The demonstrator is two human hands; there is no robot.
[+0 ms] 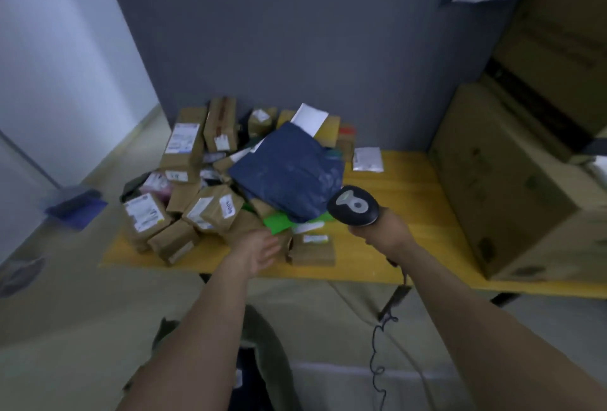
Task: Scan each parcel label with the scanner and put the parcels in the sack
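The scanner (354, 205) is gripped by its handle in the right hand (384, 235). The left hand (262, 251) is held empty, fingers extended, at the near edge of the parcels (210, 207) heaped on the yellow surface (404, 187). A small brown box (313, 249) lies between the hands, nearer the left, its long axis along the front edge. No sack can be identified.

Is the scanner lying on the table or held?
Held: the right hand grips the scanner by its handle, off the table.
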